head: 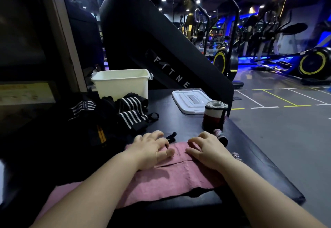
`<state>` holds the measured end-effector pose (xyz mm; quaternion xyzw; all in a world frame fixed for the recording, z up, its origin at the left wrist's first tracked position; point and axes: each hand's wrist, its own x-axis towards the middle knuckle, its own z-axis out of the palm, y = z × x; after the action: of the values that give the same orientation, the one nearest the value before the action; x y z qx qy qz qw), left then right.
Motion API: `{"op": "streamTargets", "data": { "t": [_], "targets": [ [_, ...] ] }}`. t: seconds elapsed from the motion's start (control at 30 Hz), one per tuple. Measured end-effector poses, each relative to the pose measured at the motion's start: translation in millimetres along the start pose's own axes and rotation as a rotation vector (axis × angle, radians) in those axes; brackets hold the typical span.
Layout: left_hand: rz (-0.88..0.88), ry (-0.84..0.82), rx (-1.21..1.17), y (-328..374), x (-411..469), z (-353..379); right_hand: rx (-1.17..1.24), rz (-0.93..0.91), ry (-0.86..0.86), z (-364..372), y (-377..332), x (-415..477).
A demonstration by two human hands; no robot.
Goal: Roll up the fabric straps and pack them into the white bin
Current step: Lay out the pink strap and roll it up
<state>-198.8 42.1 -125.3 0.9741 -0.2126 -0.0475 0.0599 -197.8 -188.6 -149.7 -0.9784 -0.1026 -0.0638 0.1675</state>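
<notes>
A wide pink fabric strap [172,179] lies flat on the black bench [250,156], running toward me. My left hand [152,148] and my right hand [206,148] both rest on its far end, fingers curled down onto the cloth. The white bin [121,84] stands open at the back left of the bench. A rolled red, white and black strap [214,115] stands upright to the right. Black straps with white stripes [132,114] lie in a pile to the left, in front of the bin.
The bin's white lid [191,101] lies flat behind the rolled strap. A small rolled patterned strap [221,135] lies beside my right hand. A big black stair machine [152,39] rises behind the bench. Grey gym floor drops off to the right.
</notes>
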Motion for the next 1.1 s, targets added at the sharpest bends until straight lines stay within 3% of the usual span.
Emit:
{"op": "streamTargets", "data": {
  "t": [0.23, 0.43, 0.53, 0.7, 0.9, 1.1],
  "targets": [
    [0.035, 0.122, 0.163, 5, -15, -4, -0.078, 0.018, 0.002, 4, -6, -3],
    [0.122, 0.110, -0.068, 36, -23, 0, -0.076, 0.030, -0.008, 2, -10, -7],
    [0.056, 0.144, -0.071, 41, -26, 10, -0.077, 0.026, -0.006, 2, -9, -7],
    [-0.083, 0.101, 0.121, 35, -39, 17, -0.080, 0.014, 0.001, 4, -6, -7],
    [-0.312, 0.032, 0.086, 26, -51, 15, -0.106, -0.006, 0.019, 5, -5, -6],
    [-0.126, 0.084, -0.007, 27, -54, 20, -0.155, -0.019, -0.011, 5, -5, -7]
  ]
}}
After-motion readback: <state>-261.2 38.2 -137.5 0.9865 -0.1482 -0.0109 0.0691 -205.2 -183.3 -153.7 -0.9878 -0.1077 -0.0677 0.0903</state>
